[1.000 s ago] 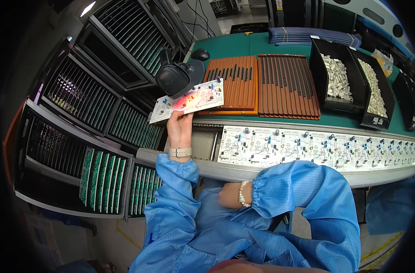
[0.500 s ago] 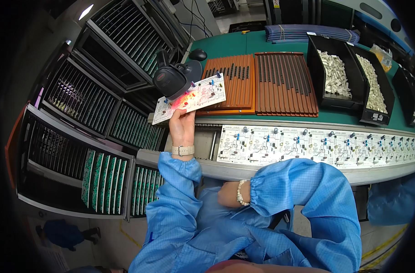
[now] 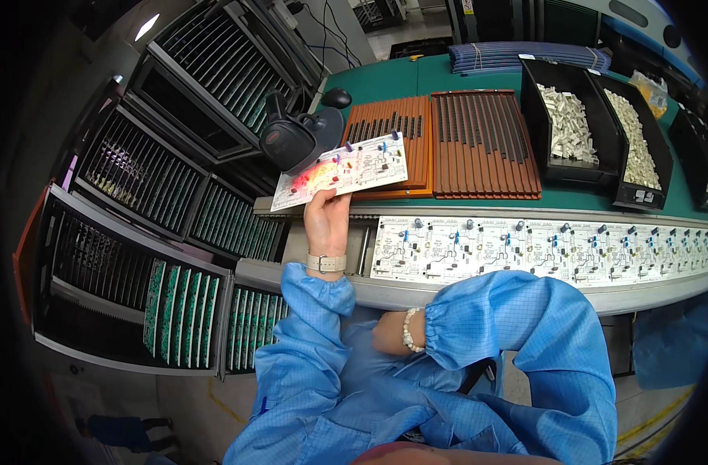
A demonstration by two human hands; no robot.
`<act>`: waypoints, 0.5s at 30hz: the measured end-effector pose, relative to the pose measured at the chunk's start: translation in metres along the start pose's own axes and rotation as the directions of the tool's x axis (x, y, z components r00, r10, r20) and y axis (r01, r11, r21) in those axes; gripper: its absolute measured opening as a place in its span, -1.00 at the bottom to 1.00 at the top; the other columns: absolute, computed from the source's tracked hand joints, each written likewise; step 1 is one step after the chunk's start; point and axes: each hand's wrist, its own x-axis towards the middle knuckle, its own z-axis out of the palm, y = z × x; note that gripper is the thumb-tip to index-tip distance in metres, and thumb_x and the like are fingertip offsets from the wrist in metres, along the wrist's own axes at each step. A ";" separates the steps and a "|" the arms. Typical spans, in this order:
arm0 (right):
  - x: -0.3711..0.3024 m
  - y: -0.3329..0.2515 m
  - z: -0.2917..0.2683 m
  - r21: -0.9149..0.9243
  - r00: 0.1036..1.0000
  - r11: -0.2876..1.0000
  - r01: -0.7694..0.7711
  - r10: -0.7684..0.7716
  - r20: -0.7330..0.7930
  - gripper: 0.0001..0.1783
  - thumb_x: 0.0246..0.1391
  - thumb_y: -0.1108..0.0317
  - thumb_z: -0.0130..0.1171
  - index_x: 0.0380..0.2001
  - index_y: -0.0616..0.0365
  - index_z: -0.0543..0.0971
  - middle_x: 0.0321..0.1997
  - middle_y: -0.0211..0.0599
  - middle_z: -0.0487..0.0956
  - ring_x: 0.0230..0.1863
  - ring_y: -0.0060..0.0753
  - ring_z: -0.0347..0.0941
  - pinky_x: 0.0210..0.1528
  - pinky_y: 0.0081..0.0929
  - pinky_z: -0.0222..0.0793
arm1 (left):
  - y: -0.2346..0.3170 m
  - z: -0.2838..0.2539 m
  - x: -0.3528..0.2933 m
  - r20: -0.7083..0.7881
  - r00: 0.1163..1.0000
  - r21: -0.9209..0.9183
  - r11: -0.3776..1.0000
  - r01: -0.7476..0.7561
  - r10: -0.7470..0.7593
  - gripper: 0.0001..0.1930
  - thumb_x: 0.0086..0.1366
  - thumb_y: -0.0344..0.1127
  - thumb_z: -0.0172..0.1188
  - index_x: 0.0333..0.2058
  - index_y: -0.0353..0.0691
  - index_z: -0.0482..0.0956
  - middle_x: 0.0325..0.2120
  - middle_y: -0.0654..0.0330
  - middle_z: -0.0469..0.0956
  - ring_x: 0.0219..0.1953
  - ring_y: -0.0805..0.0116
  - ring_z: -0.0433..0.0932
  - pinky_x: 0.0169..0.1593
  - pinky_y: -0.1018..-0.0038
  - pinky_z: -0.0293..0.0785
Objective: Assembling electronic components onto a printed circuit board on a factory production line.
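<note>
My left hand [image 3: 327,221] grips the near edge of a white circuit board [image 3: 369,172] fitted with small components. The board tilts, its right end higher in view, under a black barcode scanner [image 3: 288,142] on a stand. Red light from the scanner falls on the board's left part. Close to my body, my right hand [image 3: 388,333] hangs below the rail, a beaded bracelet at its wrist. Its fingers are hidden, so what they do does not show. A row of white circuit boards [image 3: 478,249] lies on the conveyor rail [image 3: 509,293] at the right.
Brown slotted trays [image 3: 486,147] lie on the green table [image 3: 416,76] behind the rail. Black bins [image 3: 536,167] hold pale connectors [image 3: 567,128]. Racks [image 3: 129,271] with upright green boards [image 3: 179,314] stand at the left. A bundle of blue strips [image 3: 524,58] lies farther back.
My left hand has moved slightly right with the board, so the red light now falls farther toward its left end. My right hand stays nearly still.
</note>
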 end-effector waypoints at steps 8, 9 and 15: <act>0.002 0.001 0.002 -0.004 0.999 1.000 0.025 -0.025 -0.022 -0.82 -0.05 0.40 0.14 -0.46 0.21 0.70 -0.37 -0.06 0.68 -0.29 0.01 0.64 -0.21 -0.16 0.58 | -0.017 0.009 0.001 0.060 0.998 -0.005 1.000 0.018 -0.018 -0.54 0.19 -0.69 -0.10 0.12 -0.56 0.28 0.15 -0.11 0.35 0.25 0.00 0.31 0.39 0.05 0.16; 0.003 0.000 0.003 -0.004 0.999 1.000 0.029 -0.029 -0.021 -0.82 -0.05 0.40 0.14 -0.46 0.21 0.70 -0.37 -0.06 0.68 -0.29 0.01 0.64 -0.21 -0.16 0.58 | -0.017 0.008 0.002 0.065 0.998 -0.001 1.000 0.016 -0.016 -0.54 0.20 -0.69 -0.10 0.12 -0.56 0.28 0.15 -0.10 0.35 0.25 0.00 0.30 0.39 0.06 0.16; 0.000 0.001 0.002 -0.007 0.999 1.000 0.014 -0.015 -0.041 -0.83 -0.06 0.40 0.14 -0.49 0.20 0.70 -0.39 -0.07 0.68 -0.31 0.00 0.64 -0.24 -0.16 0.58 | -0.019 0.018 -0.004 0.062 0.998 0.020 1.000 0.024 -0.025 -0.53 0.20 -0.68 -0.11 0.13 -0.57 0.27 0.15 -0.11 0.34 0.26 0.01 0.30 0.40 0.06 0.15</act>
